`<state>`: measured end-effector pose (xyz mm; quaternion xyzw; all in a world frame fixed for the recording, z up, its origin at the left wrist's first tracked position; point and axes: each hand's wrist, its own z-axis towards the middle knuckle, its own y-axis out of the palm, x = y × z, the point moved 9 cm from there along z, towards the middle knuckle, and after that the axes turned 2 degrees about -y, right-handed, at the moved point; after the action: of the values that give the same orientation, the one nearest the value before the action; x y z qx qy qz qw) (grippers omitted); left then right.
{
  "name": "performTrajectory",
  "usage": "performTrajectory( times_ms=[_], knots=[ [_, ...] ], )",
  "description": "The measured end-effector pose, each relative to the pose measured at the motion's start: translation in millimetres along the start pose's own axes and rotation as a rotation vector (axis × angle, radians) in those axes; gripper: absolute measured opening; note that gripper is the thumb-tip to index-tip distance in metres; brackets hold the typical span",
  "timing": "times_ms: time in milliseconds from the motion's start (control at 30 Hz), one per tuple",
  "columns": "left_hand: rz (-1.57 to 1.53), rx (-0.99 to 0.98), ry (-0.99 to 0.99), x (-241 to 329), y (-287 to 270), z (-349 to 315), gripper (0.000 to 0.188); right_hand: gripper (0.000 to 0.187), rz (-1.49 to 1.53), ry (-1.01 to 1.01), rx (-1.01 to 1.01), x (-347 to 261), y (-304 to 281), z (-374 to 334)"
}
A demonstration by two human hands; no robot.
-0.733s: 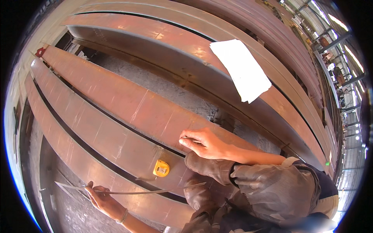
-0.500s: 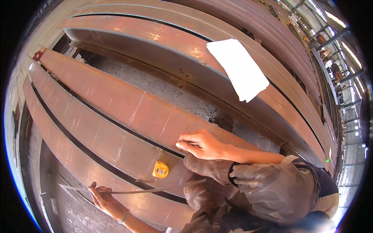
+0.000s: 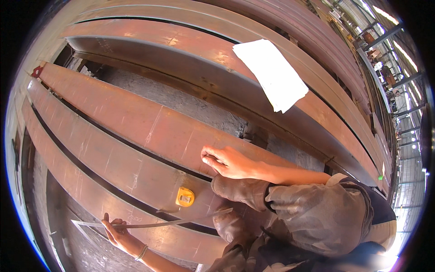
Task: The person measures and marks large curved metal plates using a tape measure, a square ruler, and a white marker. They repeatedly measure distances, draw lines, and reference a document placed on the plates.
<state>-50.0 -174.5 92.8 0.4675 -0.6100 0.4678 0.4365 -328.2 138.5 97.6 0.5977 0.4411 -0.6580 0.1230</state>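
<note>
My left hand [image 3: 121,235] grips a thin metal square [image 3: 158,224] with its fingers wrapped over the long blade. The blade lies across a rust-brown steel beam flange [image 3: 97,174], its corner reaching past the beam's near edge. Farther up, my right hand [image 3: 229,162] is closed in a pinch just above another steel flange [image 3: 174,131]; whatever sits between the fingertips is too small to make out. A yellow tape measure [image 3: 185,196] rests on the middle flange between my hands. Chalk-like lines and marks show on the flanges.
My brown work boots [image 3: 240,192] stand on the beams beside my right hand. White paper sheets [image 3: 272,75] lie on a farther steel beam [image 3: 172,68]. Dark gaps run between the flanges. More beams [image 3: 317,54] are stacked beyond, with a red piece [image 3: 37,71] at the far left.
The view has shifted slightly, so the beams, paper and tape measure appear a little farther left. Both hands keep nearly the same pose, and the square stays in my left hand.
</note>
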Motion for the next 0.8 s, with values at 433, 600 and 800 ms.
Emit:
performTrajectory(
  times_ms=[433,600,800],
  knots=[
    [-0.032,-0.048,-0.053,-20.5,3.5,1.9,0.049,0.024,-0.142,0.031,-0.201,18.3,25.8,-2.5],
    [-0.03,-0.049,-0.072,-22.6,4.5,1.9,0.048,0.023,-0.142,-0.006,-0.194,16.8,25.3,-2.4],
    [-0.024,-0.069,-0.093,-30.7,6.8,3.1,0.049,0.021,-0.158,0.001,-0.197,20.5,26.7,-1.3]
  ],
)
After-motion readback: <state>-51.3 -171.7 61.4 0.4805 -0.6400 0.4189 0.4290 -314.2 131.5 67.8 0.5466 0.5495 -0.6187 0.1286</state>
